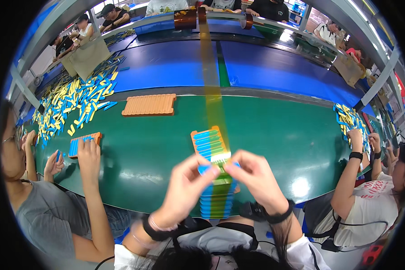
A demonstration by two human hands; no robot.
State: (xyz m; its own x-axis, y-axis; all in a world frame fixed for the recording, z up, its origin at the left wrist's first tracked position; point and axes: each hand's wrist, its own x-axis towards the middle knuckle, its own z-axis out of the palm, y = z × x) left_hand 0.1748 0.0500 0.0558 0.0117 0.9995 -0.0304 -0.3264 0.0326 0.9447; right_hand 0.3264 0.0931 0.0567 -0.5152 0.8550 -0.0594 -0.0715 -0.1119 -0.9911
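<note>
A grooved orange tray (215,130) stands in front of me with blue strips (204,142) lying in its slots. A see-through amber tape (213,81) comes down across the tray and between my hands. At the tray's near end, my left hand (189,177) pinches the left end of a small blue piece at the tape. My right hand (255,173) pinches at the tape's right side, with blue showing by the fingertips. Below my hands, a row of blue strips (205,202) under the tape reaches toward my lap. Fingers partly hide the pinched piece.
Another orange tray (148,105) lies at the back left of the green table (274,126). Blue and yellow strips are heaped left (83,96) and right (348,118). Tape rolls (185,20) hang on an overhead bar. Co-workers sit on both sides; the left one's hand (89,153) touches a tray.
</note>
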